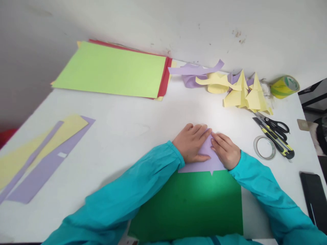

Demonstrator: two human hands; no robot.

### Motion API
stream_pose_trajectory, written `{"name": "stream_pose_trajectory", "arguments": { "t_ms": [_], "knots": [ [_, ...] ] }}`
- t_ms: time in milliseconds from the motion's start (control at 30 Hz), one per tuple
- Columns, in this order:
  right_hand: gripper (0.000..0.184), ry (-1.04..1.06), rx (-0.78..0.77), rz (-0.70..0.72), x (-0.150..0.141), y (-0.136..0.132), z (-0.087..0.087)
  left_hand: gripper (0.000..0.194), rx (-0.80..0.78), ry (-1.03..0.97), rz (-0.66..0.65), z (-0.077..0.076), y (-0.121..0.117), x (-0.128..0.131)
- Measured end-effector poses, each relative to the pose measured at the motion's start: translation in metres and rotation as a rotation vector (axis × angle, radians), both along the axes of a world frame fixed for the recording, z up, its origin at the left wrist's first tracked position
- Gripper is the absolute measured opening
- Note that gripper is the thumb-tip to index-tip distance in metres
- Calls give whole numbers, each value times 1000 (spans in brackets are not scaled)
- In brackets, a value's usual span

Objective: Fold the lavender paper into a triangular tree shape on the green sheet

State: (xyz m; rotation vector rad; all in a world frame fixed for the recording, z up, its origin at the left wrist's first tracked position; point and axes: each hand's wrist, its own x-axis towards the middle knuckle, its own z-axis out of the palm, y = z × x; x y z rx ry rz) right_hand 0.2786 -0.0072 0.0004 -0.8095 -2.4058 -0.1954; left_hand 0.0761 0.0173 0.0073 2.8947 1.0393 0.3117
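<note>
A folded piece of purple paper [206, 164] lies over the far edge of a green sheet [189, 204]. It narrows to a point at the top, and a small notch-like tip sticks out at its lower edge. My left hand [191, 143] rests flat on its left side, fingers stretched and thumb apart. At the upper right edge, close to the tip, my right hand [227, 149] pinches the paper with fingers together. Both hands hide much of the paper.
Coloured sheets [112, 71] are stacked at the back left, cut paper strips [51, 149] at left. Folded yellow paper cones [241, 92] and a yellow-green tape roll [283, 86] stand at the back right. Scissors [277, 126], a utility knife [276, 137], clear tape [265, 148] and a phone [314, 195] lie right.
</note>
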Motion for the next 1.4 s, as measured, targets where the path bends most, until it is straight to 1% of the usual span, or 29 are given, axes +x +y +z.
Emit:
{"name": "stream_pose_trajectory", "arguments": {
  "t_ms": [133, 333, 700, 967, 1100, 1167, 1300, 1400],
  "knots": [
    [18, -14, -13, 1, 1, 0, -1, 87, -14, 6, 11, 1, 0, 0],
    [23, -44, -73, -22, 2, -2, -4, 87, -7, -6, 12, 0, 0, 0],
    [21, -45, -31, -24, -2, -3, 0, 86, 21, -11, 9, 0, 0, 0],
    [23, -83, -58, -44, 0, -3, -2, 86, 4, -2, 11, -2, 0, 1],
    [22, -111, -39, -68, 2, -3, 0, 85, 7, -38, 5, -2, 1, -3],
    [21, -145, -27, -84, 2, -3, 2, 76, 20, -66, 81, 2, 2, -8],
    [21, -180, -22, -103, 2, -3, 3, 40, 27, -66, 382, 10, -1, -17],
    [20, -167, -9, -116, 1, -3, 1, 29, 5, -83, 465, 10, -4, -20]
  ]
}}
